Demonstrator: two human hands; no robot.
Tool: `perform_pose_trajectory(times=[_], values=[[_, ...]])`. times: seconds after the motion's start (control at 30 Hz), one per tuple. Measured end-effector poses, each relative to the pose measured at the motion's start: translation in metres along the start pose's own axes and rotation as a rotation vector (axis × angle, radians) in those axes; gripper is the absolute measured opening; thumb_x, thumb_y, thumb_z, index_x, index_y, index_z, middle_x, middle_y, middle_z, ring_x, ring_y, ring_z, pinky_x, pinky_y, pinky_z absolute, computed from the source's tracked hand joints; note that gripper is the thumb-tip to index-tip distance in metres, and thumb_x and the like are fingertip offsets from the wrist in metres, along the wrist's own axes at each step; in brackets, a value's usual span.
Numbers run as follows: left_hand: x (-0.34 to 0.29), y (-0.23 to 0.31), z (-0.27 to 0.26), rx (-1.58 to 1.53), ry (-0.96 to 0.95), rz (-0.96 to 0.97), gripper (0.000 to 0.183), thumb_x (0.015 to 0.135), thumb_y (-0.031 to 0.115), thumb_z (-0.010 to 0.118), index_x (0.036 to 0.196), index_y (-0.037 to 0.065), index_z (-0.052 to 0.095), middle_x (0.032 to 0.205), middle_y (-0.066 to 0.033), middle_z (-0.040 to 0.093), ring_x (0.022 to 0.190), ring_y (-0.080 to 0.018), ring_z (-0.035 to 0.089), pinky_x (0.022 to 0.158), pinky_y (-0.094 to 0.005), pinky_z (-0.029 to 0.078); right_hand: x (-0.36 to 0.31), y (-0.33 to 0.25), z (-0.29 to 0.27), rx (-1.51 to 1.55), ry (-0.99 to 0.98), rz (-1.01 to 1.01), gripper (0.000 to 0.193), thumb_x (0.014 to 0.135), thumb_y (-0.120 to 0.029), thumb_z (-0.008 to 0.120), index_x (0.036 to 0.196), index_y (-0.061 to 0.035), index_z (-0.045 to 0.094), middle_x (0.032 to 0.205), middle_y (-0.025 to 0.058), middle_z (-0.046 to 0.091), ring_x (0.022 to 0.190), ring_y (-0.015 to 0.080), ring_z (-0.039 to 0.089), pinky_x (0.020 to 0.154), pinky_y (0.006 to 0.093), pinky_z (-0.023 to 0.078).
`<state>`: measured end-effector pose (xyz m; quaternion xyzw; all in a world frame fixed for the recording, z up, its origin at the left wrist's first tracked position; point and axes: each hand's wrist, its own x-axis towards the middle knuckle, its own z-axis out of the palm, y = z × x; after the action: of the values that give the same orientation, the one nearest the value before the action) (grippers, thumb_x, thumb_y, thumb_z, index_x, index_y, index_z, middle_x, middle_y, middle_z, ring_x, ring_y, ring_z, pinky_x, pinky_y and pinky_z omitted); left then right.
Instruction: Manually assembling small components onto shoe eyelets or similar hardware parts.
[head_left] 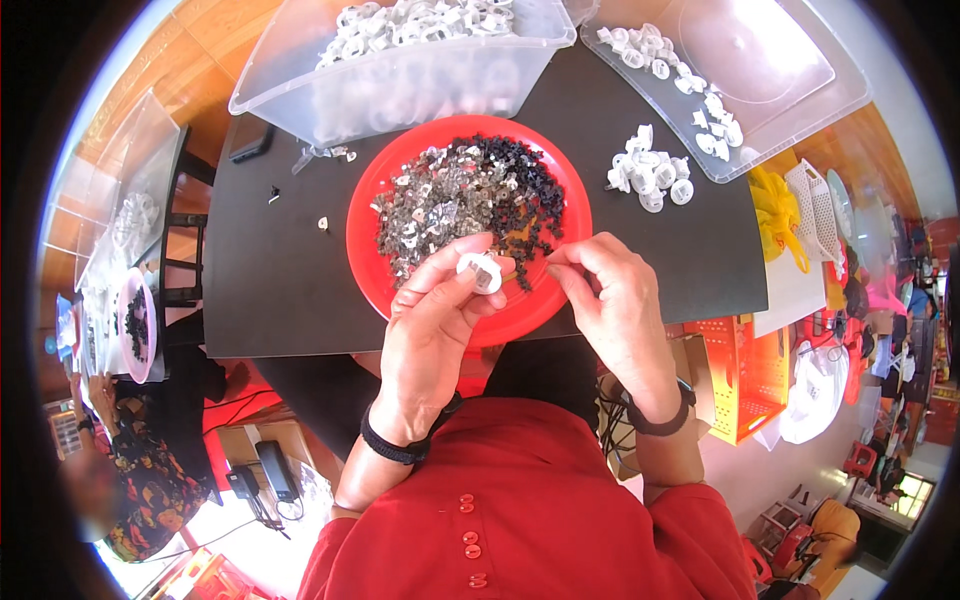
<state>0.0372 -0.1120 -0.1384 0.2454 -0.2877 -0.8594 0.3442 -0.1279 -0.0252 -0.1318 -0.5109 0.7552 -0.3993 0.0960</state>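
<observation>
My left hand [425, 325] pinches a small round white plastic piece [481, 273] between thumb and fingers, over the near part of a round red tray [362, 240]. Small clear-and-metallic parts [425, 205] fill the tray's left and middle, and small black parts [530, 180] lie along its right side. By the tray's right rim is my right hand [622, 310], thumb and forefinger closed together; anything between those fingertips is too small to make out. The two hands are apart from each other.
A clear plastic bin [400, 100] of white pieces stands behind the tray. More white pieces [650, 170] lie on the dark table [290, 290], near a shallow translucent container [780, 110]. A black phone-like object [251, 142] sits far left. Another person [150, 470] sits at left.
</observation>
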Motion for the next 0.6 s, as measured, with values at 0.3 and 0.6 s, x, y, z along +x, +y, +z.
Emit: perform_pose_trajectory(times=[0.3, 0.6], values=[[0.000, 0.000, -0.012, -0.131, -0.051, -0.055, 0.030, 0.091, 0.002, 0.050, 0.119, -0.004, 0.059, 0.107, -0.0206, 0.065, 0.087, -0.0206, 0.059, 0.087, -0.0323, 0.047, 0.011, -0.014, 0.001, -0.395, -0.209, -0.141, 0.009, 0.073, -0.015, 0.075, 0.074, -0.0075, 0.070, 0.073, 0.0062, 0.062, 0.071, 0.0252, 0.061, 0.069, 0.0373, 0.039], [-0.007, 0.004, -0.009, 0.071, -0.043, 0.127, 0.024, 0.090, 0.002, 0.049, 0.109, -0.002, 0.064, 0.104, -0.0166, 0.067, 0.083, -0.0176, 0.061, 0.080, -0.0301, 0.048, 0.015, -0.009, 0.010, -0.496, -0.202, -0.251, 0.005, 0.073, -0.012, 0.072, 0.075, -0.0082, 0.069, 0.072, 0.0061, 0.061, 0.067, 0.0248, 0.057, 0.067, 0.0370, 0.036]])
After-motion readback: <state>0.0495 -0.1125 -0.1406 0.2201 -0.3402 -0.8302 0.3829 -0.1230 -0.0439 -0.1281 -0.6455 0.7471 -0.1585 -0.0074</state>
